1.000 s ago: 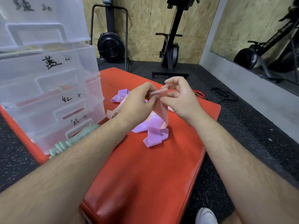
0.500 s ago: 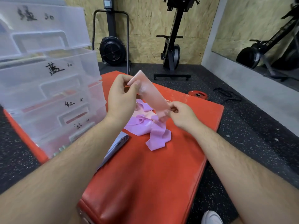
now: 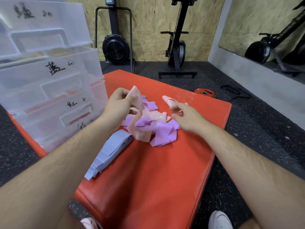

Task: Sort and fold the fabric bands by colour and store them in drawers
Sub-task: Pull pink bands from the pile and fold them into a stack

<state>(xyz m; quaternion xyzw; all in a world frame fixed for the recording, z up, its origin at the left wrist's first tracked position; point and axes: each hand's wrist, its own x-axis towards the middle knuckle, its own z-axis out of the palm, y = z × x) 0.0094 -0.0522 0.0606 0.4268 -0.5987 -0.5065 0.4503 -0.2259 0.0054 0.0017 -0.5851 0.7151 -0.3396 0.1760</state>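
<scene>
The left hand pinches the top of a pink band between thumb and fingers. The right hand is loosely curled, and I cannot tell if it holds anything. The band hangs up-and-down in the middle of the frame. Its bottom end is on the red mat, next to a heap of purple bands. A folded blue band lies to their lower left. The clear drawers on the left say "蓝" and "红 15".
</scene>
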